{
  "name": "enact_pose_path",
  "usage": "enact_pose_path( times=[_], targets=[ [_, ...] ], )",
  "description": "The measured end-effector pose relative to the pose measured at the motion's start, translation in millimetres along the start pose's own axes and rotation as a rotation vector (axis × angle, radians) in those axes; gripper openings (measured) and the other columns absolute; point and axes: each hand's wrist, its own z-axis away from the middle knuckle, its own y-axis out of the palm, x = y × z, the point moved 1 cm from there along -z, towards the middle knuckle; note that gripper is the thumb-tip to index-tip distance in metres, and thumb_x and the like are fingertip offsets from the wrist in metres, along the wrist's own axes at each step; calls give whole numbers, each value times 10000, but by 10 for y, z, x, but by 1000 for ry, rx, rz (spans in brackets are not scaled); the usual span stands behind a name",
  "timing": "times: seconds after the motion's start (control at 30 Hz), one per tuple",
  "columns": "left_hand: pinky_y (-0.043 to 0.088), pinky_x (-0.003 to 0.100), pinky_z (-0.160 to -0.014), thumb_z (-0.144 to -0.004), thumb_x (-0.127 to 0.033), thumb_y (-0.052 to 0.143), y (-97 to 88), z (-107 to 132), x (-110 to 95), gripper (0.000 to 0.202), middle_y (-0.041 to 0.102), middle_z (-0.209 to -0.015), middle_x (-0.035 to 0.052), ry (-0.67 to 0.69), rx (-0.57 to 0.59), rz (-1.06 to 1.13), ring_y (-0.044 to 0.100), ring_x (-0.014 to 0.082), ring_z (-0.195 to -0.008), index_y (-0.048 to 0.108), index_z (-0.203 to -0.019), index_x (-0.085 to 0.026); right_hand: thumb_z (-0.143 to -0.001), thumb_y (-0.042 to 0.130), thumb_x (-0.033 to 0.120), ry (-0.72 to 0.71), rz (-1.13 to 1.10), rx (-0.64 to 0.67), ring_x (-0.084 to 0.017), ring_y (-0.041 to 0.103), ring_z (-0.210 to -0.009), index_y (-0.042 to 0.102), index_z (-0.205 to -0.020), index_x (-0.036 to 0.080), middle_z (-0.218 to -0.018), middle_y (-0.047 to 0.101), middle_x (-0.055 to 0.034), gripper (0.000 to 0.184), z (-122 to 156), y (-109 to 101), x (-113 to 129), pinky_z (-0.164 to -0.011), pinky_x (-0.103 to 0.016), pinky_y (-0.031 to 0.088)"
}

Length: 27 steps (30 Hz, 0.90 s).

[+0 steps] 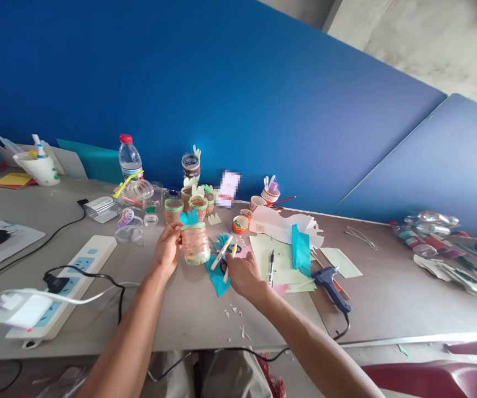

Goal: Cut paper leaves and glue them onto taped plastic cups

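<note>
My left hand (167,250) is closed round a small decorated jar (195,242), wrapped in pinkish string with green bands and a teal paper cutout on top, standing on the table. My right hand (241,272) rests on the table just right of the jar, fingers curled over scissors and a white pen-like stick (222,252) lying on a teal paper scrap (217,279). What the right fingers hold, if anything, is hidden.
More decorated cups (188,203) stand behind the jar. A blue glue gun (330,283), black pen (271,261), green paper sheets (279,255) and folded teal paper (301,250) lie right. A white power strip (62,284) with cables lies left, a water bottle (129,157) at the back.
</note>
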Motion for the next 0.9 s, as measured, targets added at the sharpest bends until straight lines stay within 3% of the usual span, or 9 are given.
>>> enact_pose_path(
  times=[0.2,0.6,0.73,0.9],
  targets=[
    [355,212,-506,-638,-329,745,6,1,4,229,564,-608,-47,7,-4,-29,472,85,-507,631,-783,-193,-786,528,84,-31,19,61,-298,682,-844,544,-1182,83,-828,722,-152,397,-57,-42,-4,-832,-399,360],
    [357,216,-514,-622,-364,770,9,-25,21,267,582,-633,-36,14,6,-18,474,90,-528,634,-771,-190,-803,480,72,-42,-51,29,-268,681,-854,377,-1383,120,-916,731,-111,591,97,-113,-87,-797,-360,380],
    [364,222,-523,-636,-389,770,8,-20,24,277,586,-645,-33,3,19,-24,481,96,-540,631,-782,-198,-911,394,140,29,-123,-62,-236,669,-905,500,-1301,183,-1046,705,-112,406,320,-107,-358,-783,-327,380],
    [350,217,-510,-598,-360,790,38,2,-6,286,564,-629,-37,-3,3,-9,470,93,-538,629,-766,-193,-919,404,123,232,-107,-92,-201,665,-904,617,-1194,209,-1065,684,-93,357,572,30,-883,-765,-291,389]
  ],
)
